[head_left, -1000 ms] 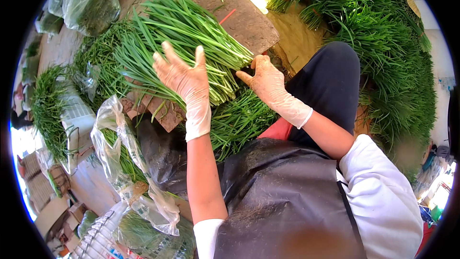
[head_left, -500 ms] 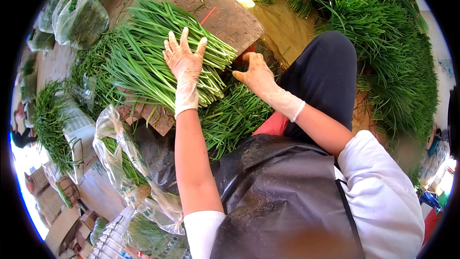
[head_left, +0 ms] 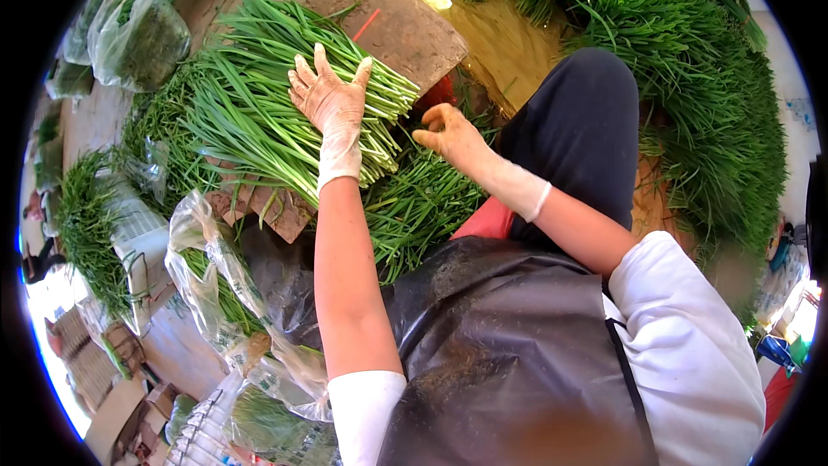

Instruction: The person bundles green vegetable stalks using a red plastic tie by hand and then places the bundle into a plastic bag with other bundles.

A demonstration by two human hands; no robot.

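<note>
Head view: wide fisheye, worn on the head as the left one of a pair, looked steeply down over the dark apron (head_left: 509, 336), which filled the lower middle of the frame. Range was close: left hand (head_left: 335, 108) and right hand (head_left: 455, 143) both fell whole in the upper middle, raised knee (head_left: 582, 108) to their right. Coverage ran from a plastic bag (head_left: 142, 39) at upper left to heaped green leaves (head_left: 681, 86) at upper right, corners black.

Two gloved hands (head_left: 332, 106) (head_left: 454, 140) and perhaps two crates (head_left: 148, 242) show.
</note>
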